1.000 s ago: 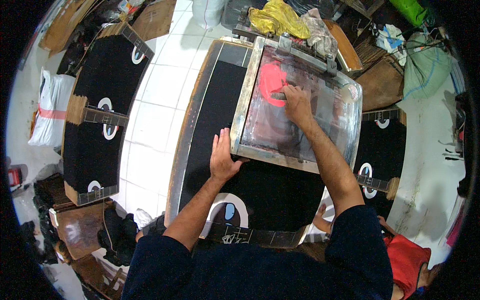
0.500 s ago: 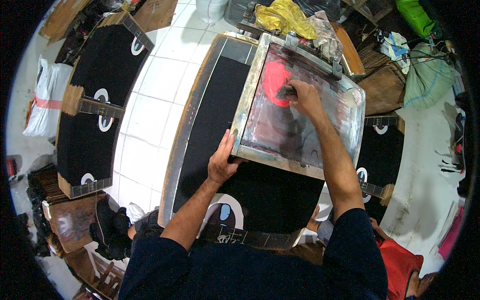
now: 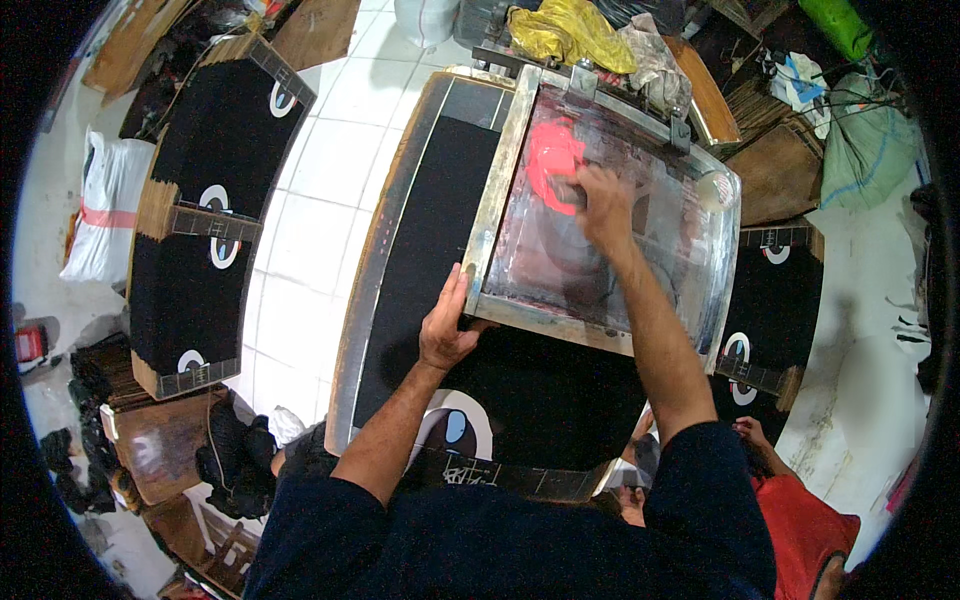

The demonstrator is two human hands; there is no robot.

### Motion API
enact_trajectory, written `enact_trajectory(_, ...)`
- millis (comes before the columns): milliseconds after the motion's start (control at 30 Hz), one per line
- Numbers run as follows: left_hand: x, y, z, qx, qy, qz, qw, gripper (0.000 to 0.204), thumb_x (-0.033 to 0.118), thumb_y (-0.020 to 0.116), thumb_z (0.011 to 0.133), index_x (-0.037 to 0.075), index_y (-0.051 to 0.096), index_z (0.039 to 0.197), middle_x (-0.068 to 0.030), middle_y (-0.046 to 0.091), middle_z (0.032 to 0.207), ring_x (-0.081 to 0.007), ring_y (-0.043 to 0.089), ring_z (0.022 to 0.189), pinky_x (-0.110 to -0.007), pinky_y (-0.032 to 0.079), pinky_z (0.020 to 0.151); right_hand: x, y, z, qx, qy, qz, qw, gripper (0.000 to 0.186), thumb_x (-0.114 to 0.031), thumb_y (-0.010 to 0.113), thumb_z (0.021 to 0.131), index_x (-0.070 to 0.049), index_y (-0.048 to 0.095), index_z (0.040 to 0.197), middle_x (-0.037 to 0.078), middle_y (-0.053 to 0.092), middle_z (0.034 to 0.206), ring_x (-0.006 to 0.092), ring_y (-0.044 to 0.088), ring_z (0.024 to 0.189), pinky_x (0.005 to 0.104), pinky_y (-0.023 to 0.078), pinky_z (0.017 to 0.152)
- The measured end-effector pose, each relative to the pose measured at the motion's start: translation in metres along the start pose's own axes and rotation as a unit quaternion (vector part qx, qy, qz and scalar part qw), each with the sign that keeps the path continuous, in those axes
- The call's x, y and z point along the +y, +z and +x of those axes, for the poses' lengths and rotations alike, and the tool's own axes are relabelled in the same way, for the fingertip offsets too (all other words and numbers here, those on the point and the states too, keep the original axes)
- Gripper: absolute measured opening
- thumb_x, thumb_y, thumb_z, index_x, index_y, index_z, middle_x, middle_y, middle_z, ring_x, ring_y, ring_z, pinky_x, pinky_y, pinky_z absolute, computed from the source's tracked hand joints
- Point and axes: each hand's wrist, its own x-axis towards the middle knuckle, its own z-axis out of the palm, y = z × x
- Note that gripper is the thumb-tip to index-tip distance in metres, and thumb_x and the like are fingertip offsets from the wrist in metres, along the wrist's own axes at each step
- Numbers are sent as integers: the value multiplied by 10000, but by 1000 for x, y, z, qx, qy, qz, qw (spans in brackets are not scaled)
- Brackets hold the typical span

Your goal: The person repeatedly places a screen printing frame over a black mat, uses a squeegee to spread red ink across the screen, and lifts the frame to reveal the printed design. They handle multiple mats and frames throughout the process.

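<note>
A screen-printing frame [image 3: 555,322] with a pale wooden and metal border lies over the far part of a board covered with black fabric [image 3: 560,385]. My left hand [image 3: 447,328] grips the frame's near left corner, fingers along its side and thumb at the underside. Bright pink-red ink [image 3: 553,150] sits in a thick patch on the mesh, toward the far left. At the patch's right edge, my right hand [image 3: 604,208] is closed around a small dark squeegee [image 3: 566,187], mostly covered by the fingers. A white-ringed eye print [image 3: 455,428] shows on the near fabric.
Hinge clamps [image 3: 582,80] hold the frame's far side, with a yellow cloth [image 3: 570,35] behind. More boards with black printed fabric [image 3: 205,130] stand left and right. A co-worker in a red shirt [image 3: 808,525] is close at lower right, one hand [image 3: 632,503] near the board.
My right hand has shifted slightly and turned with the squeegee at the ink's edge, and the patch's outline differs. My left hand stays at the corner. The co-worker's hands have moved at lower right.
</note>
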Motion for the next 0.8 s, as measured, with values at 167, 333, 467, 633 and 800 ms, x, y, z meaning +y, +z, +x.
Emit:
enact_trajectory(167,0,0,-4,-5,0,3,1000,940,287,912,744,5,439,1506,-322,503,1484,-445,577,1315,-429,590,970,-36,-15,-47,105,42,-2,994,435,23,654,746,-132,695,1151,90,697,1141,326,640,1131,479,497,945)
enact_trajectory(333,-5,4,-5,16,8,-33,999,890,304,893,763,52,481,1510,-308,496,1499,-448,544,1349,-452,554,1013,-93,-24,-98,202,127,8,971,459,5,615,822,-148,694,1248,77,702,1282,299,653,1202,438,497,982)
enact_trajectory(467,10,-8,0,14,-3,-90,996,873,203,907,751,55,502,1510,-246,519,1511,-408,471,1432,-453,460,1133,-144,-35,-138,231,175,21,957,421,-61,614,872,-157,689,1275,70,700,1309,301,653,1227,438,504,991)
enact_trajectory(633,83,-50,57,91,3,-152,984,892,207,923,738,42,503,1508,-254,546,1489,-355,525,1405,-432,452,1140,-163,-80,-104,334,74,62,938,308,-257,533,1050,-137,668,1299,155,691,1281,366,658,1202,452,516,1011)
enact_trajectory(800,127,-108,135,52,29,-222,973,875,121,906,737,27,494,1503,-214,660,1313,-224,732,843,-362,581,845,-160,-175,-13,421,111,13,900,279,-179,673,968,-107,682,1237,126,728,1197,324,694,1122,431,535,954)
